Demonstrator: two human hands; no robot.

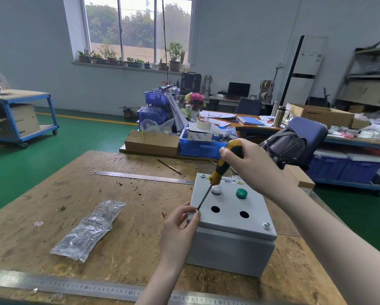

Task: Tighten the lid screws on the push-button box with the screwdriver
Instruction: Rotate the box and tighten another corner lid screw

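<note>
gripping the yellow-black screwdriver [221, 166] handle, the right hand [248, 166] tilts its tip to the near-left corner of the box lid [228, 213], where the left hand [180, 225] pinches something; its fingers hide that screw. grey push-button box [231, 249] sits on the wooden bench [118, 216].

Desk [123, 245]: rough, matt chipboard, scratched and strewn with chips.
Push-button box [231, 249]: smooth grey painted metal, satin finish.
Lid screws [266, 225]: bright, shiny metal.
Screwdriver [220, 168]: yellow and black handle of smooth plastic with a slight sheen; dark metal shaft.
Green button [241, 193]: glossy plastic.
White button [216, 189]: smooth plastic cap.
Bag [90, 230]: clear, crinkled, shiny plastic film.
Near ruler [74, 287]: brushed steel, dull shine.
Far ruler [140, 177]: flat steel, matt grey.
</note>
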